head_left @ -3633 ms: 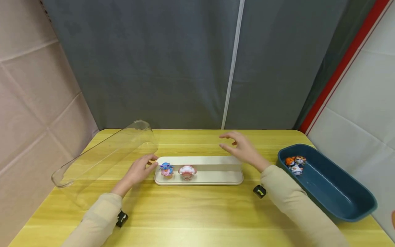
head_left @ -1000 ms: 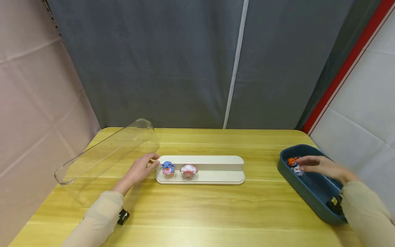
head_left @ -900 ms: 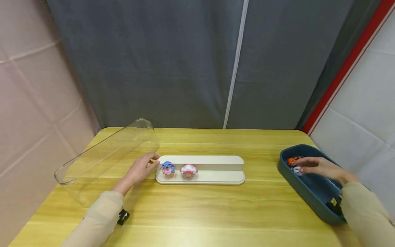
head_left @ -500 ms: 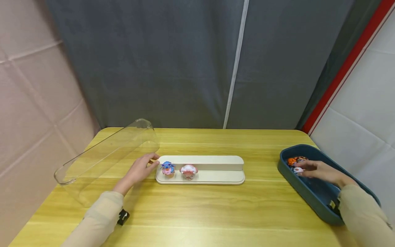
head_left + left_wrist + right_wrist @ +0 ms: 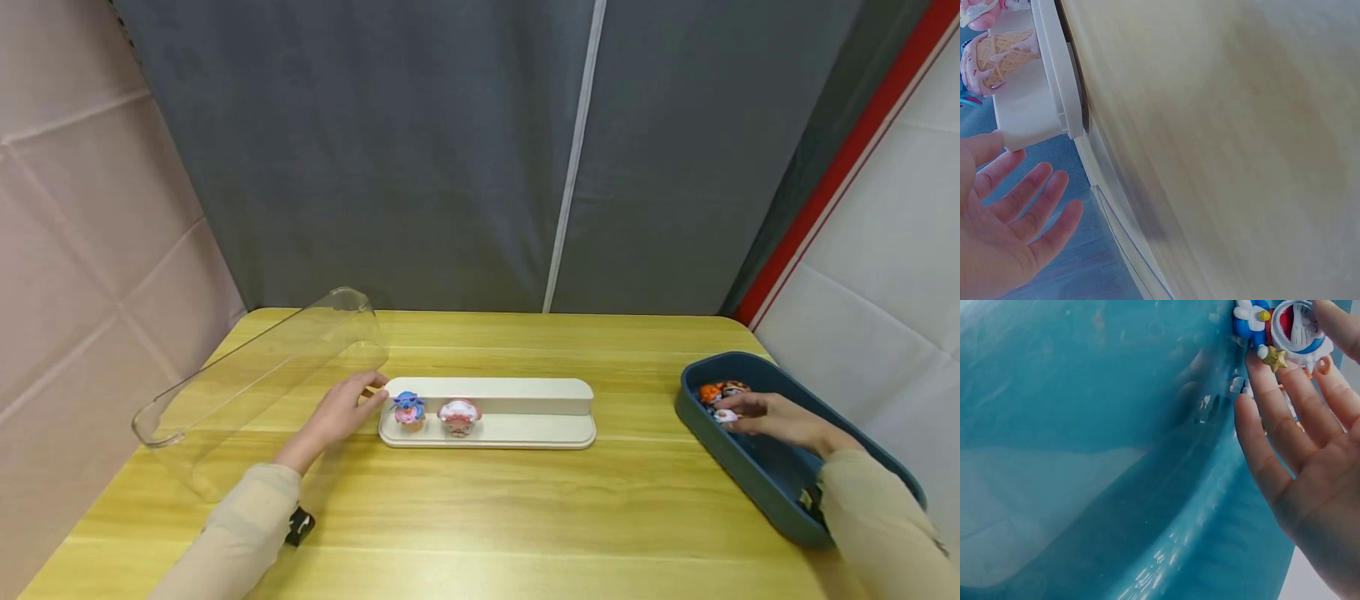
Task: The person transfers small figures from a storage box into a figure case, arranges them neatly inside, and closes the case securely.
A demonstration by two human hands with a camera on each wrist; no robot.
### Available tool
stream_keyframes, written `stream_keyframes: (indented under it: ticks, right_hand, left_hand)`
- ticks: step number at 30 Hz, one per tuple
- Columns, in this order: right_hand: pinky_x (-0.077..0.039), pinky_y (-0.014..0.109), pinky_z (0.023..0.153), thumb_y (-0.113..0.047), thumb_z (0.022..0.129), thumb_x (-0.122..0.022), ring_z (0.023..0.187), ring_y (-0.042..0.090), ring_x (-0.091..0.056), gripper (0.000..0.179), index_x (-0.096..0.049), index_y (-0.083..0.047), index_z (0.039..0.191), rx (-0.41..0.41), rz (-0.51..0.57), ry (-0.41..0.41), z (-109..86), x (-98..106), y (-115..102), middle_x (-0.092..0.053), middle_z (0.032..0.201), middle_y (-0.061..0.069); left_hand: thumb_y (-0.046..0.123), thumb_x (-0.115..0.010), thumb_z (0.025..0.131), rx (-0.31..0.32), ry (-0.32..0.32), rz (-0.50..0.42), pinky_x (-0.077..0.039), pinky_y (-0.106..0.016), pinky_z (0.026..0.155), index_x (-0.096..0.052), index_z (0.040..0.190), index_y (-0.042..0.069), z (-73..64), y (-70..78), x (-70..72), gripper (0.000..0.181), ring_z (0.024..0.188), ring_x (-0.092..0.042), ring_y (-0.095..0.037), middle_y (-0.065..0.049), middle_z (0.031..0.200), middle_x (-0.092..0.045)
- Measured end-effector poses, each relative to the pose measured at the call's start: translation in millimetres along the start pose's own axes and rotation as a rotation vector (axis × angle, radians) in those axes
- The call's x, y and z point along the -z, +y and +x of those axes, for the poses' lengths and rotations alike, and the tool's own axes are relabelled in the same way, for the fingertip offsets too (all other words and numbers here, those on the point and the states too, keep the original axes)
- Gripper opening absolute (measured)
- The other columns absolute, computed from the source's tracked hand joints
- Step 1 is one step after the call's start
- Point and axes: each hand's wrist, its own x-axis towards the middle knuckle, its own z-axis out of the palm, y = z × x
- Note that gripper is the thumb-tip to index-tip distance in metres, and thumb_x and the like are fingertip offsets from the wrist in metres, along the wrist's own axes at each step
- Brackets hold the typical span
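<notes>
In the dark blue bin (image 5: 780, 467) my right hand (image 5: 787, 421) pinches a small blue and white cartoon figurine (image 5: 1297, 328) with a red mouth and a gold star. Its thumb lies on one side of the figurine and fingertips on the other. Beside it sit an orange figurine (image 5: 708, 393) and another, partly covered by the hand. My left hand (image 5: 341, 412) touches the left end of a cream two-step display stand (image 5: 525, 429) with thumb and forefinger, its other fingers loose. On the stand's lower step are a blue-and-pink cone figurine (image 5: 408, 412) and a pink-and-white figurine (image 5: 459, 417).
A clear plastic cover (image 5: 262, 375) lies slantwise at the left, behind the left forearm. The wooden table (image 5: 480, 517) ends at a grey curtain (image 5: 375, 167) at the back. White cloth walls (image 5: 885, 250) flank both sides.
My right hand has gone from over the stand into the bin and taken the blue and white figurine between its fingers, turning it slightly. The left hand has stayed at the stand's end.
</notes>
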Motion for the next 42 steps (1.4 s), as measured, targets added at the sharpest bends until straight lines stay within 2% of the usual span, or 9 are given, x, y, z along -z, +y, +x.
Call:
stream_keyframes:
  ticks: [10,20,27,33,42]
  right_hand:
    - [-0.047,0.023,0.069,-0.013,0.087,-0.056,0.083,0.006,-0.05,0.038,-0.047,0.01,0.116,0.01,-0.001,0.011,0.4,-0.8,0.4,-0.049,0.107,0.017]
    - [-0.047,0.023,0.069,-0.018,0.088,-0.055,0.082,0.008,-0.054,0.038,-0.049,0.006,0.116,-0.019,-0.029,0.06,-3.7,6.9,-7.9,-0.054,0.104,0.014]
    - [-0.047,0.022,0.07,-0.021,0.088,-0.055,0.084,0.01,-0.056,0.038,-0.05,0.005,0.116,-0.015,-0.034,0.121,-8.1,12.3,-23.8,-0.055,0.107,0.017]
    - [-0.046,0.024,0.07,-0.023,0.089,-0.054,0.085,0.017,-0.057,0.038,-0.05,0.002,0.117,-0.004,-0.067,0.142,-9.7,15.5,-37.9,-0.058,0.101,0.009]
    - [-0.047,0.023,0.07,-0.024,0.088,-0.055,0.083,0.017,-0.058,0.039,-0.05,0.001,0.117,0.024,-0.107,0.185,-8.0,16.2,-61.6,-0.058,0.101,0.009]
  left_hand:
    - [0.018,-0.053,0.09,-0.009,0.009,0.007,-0.043,-0.045,0.077,-0.057,0.105,0.005,-0.2,1.1,0.4,0.02,0.091,-0.055,-0.029,-0.012,0.104,-0.057]
    - [0.018,-0.053,0.09,-0.007,0.002,0.01,-0.043,-0.045,0.077,-0.057,0.106,0.005,0.1,1.4,0.4,0.021,0.091,-0.055,-0.029,-0.012,0.105,-0.057]
    - [0.018,-0.053,0.09,0.001,-0.002,0.011,-0.043,-0.046,0.077,-0.057,0.106,0.005,-0.2,1.7,0.7,0.021,0.091,-0.055,-0.029,-0.012,0.105,-0.057]
    - [0.019,-0.053,0.09,-0.002,0.001,0.012,-0.043,-0.045,0.078,-0.057,0.105,0.006,-0.4,1.3,0.5,0.021,0.091,-0.055,-0.029,-0.012,0.105,-0.057]
    - [0.018,-0.053,0.089,-0.005,0.008,0.019,-0.043,-0.046,0.078,-0.057,0.105,0.006,-0.4,1.4,0.2,0.02,0.09,-0.055,-0.029,-0.012,0.104,-0.057]
